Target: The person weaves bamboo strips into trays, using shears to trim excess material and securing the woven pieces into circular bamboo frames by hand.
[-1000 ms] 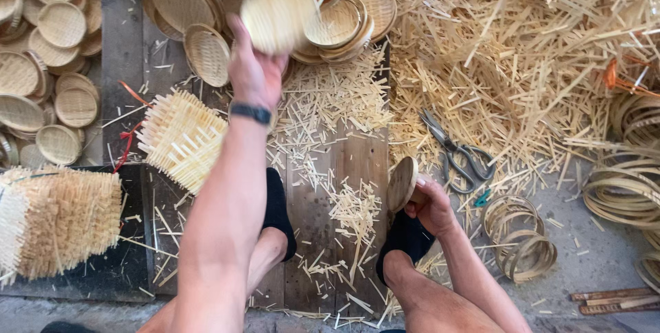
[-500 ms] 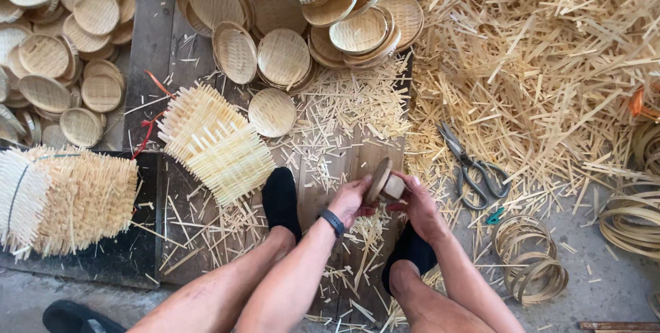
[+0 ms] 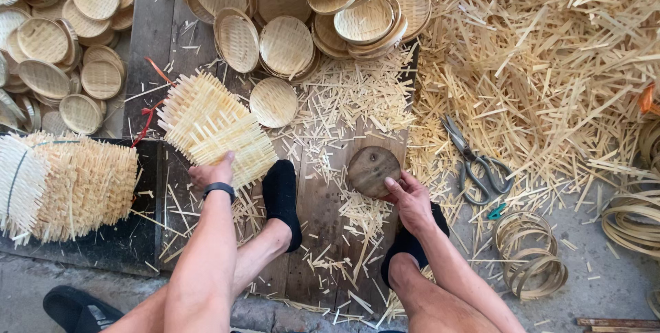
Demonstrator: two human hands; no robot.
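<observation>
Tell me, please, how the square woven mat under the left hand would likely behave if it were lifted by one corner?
The woven mat looks thin and loosely woven of pale strips, so it is probably light and may flex somewhat. Its loose strip ends stick out along the edges, so these could snag or slip out. The left hand touches only its near edge.

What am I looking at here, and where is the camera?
The camera sits on a person's head and looks down at their own arms and legs; there is no machine. The left hand, with a dark wristband, grips the edge of a square woven bamboo mat. The right hand holds a round dark wooden disc. Ahead lie many round woven trays. Loose bamboo strips are heaped to the right, with scissors and bamboo rings beside them. A stack of mats stands at the left.
</observation>
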